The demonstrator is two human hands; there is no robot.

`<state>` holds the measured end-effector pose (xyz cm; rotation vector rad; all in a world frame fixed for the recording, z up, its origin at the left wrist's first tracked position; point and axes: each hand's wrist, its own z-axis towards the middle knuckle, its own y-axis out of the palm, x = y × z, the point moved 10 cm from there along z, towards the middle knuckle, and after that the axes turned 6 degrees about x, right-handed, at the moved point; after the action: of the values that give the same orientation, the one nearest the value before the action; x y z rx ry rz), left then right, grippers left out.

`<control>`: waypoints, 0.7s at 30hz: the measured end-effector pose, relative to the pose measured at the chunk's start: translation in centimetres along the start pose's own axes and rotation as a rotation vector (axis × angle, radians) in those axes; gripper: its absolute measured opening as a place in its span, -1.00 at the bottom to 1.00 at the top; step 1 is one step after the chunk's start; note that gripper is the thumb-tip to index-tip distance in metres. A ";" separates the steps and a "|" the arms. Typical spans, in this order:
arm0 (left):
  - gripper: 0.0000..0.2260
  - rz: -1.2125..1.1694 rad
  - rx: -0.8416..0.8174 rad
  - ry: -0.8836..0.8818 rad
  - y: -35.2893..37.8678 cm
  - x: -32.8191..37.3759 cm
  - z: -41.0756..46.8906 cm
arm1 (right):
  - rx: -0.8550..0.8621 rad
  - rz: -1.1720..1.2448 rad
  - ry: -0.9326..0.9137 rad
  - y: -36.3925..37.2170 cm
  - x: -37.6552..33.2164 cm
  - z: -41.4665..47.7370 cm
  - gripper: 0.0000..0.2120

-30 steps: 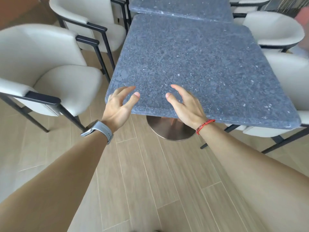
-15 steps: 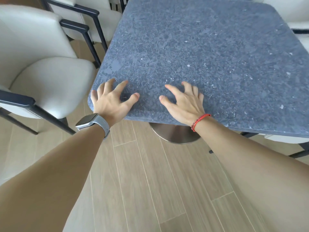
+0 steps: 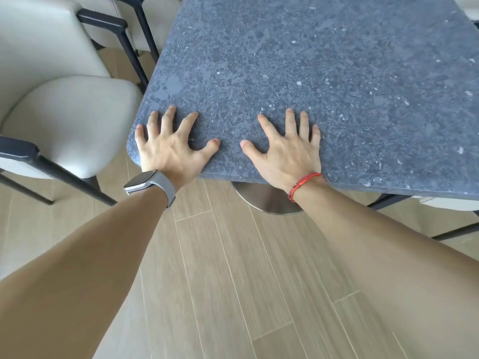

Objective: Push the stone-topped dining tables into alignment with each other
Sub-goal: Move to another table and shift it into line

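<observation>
Both the left hand (image 3: 171, 151) and right hand (image 3: 287, 154) lie flat, fingers spread wide, gripping nothing, so on the smooth table (image 3: 324, 81) they could slip.

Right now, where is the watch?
In the head view, the watch sits on the left wrist, just below the table's near left corner, beside the cream chair.

Cream armchair (image 3: 67, 120) left, wood-plank floor (image 3: 233, 281)
</observation>
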<state>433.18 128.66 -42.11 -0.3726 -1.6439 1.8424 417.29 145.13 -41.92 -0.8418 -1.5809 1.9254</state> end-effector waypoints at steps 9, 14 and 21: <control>-0.28 0.019 0.105 0.042 -0.1 0.2 0.1 | 0.117 -0.029 0.055 -0.2 -0.3 -0.9 -0.28; -0.28 0.021 0.130 0.053 -0.1 0.1 0.3 | 0.140 -0.029 0.057 -0.3 -0.4 -0.8 -0.29; -0.29 0.024 0.111 0.069 -0.1 0.3 0.4 | 0.128 -0.035 0.067 -0.4 -0.5 -0.9 -0.29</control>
<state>432.76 128.53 -41.94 -0.4050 -1.4903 1.9076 418.27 145.40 -41.59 -0.8111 -1.4079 1.9308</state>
